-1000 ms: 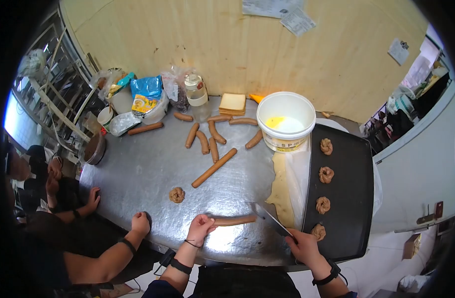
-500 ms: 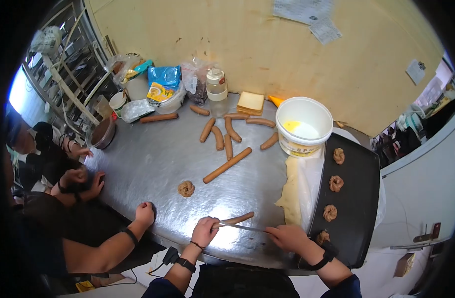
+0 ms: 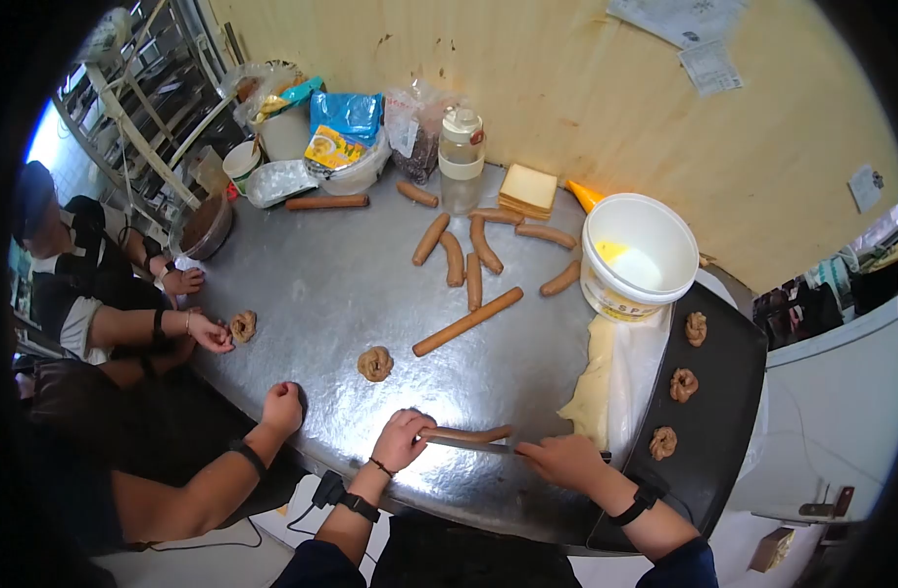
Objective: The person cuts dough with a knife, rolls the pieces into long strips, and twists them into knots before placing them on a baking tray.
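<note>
My right hand (image 3: 564, 461) is closed round the handle of a long thin knife (image 3: 473, 446). The blade points left and lies along the near side of a brown dough roll (image 3: 473, 433). At the roll's left end, my left hand (image 3: 402, 439) holds it with bent fingers, close to the blade's tip. Beyond my left hand rests a twisted dough knot (image 3: 375, 364). A long dough roll (image 3: 467, 321) lies diagonally farther up the steel table (image 3: 302, 284), and several shorter dough rolls (image 3: 455, 259) are scattered behind it.
On the right, a black tray (image 3: 718, 412) carries dough knots, beside a flat pale dough sheet (image 3: 591, 392). A white bucket (image 3: 645, 279), sliced bread (image 3: 527, 190) and a bottle (image 3: 461, 162) stand behind. Co-workers' hands (image 3: 283, 410) are at the left edge, one touching another knot (image 3: 243, 326).
The view has shifted, showing more of the left side. The knife now lies closer along the roll. A co-worker's hand at the left is now by a dough knot.
</note>
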Available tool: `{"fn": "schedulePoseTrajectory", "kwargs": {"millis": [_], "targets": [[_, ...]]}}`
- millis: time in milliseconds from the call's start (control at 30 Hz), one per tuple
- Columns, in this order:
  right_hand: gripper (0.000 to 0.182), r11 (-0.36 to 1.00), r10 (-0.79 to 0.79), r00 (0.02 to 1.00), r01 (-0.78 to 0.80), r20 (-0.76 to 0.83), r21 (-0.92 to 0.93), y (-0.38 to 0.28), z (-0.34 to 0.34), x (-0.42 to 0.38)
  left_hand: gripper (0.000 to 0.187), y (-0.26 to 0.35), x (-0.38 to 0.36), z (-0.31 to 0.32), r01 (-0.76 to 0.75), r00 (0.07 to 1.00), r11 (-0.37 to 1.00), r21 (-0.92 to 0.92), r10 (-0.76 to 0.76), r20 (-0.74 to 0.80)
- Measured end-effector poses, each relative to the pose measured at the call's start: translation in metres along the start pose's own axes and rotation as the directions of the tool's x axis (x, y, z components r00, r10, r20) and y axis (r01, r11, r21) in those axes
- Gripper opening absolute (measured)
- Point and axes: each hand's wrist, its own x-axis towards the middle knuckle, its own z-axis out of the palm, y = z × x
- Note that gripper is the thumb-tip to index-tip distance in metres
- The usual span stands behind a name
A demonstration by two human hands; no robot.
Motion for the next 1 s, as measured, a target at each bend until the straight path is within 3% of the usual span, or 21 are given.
{"fn": "schedulePoseTrajectory", "kwargs": {"millis": [400, 567, 700, 867, 1000], "targets": [[0.017, 0.999, -0.041, 0.997, 0.040, 0.060, 0.016, 0.004, 0.005, 0.027, 0.035, -0.002, 0.004, -0.004, 0.041, 0.999, 0.997, -0.061, -0.038, 0.038], [0.021, 0.997, -0.051, 0.991, 0.057, 0.123, -0.050, 0.002, 0.010, 0.027, 0.037, -0.001, 0.005, -0.005, 0.025, 0.998, 1.000, -0.013, -0.024, 0.066], [0.024, 0.996, -0.055, 0.996, 0.060, 0.074, -0.066, 0.006, 0.014, 0.017, 0.044, 0.028, 0.017, -0.014, 0.013, 0.994, 0.998, 0.068, -0.020, 0.108], [0.027, 0.992, 0.126, 0.987, -0.128, 0.097, 0.014, 0.000, -0.020, -0.009, 0.033, 0.016, 0.009, 0.000, -0.034, 0.992, 0.994, 0.103, 0.021, 0.124], [0.027, 0.984, 0.173, 0.982, -0.176, 0.073, 0.032, 0.001, -0.028, -0.028, 0.027, 0.027, 0.000, -0.002, -0.050, 0.997, 0.996, 0.067, 0.046, 0.059]]}}
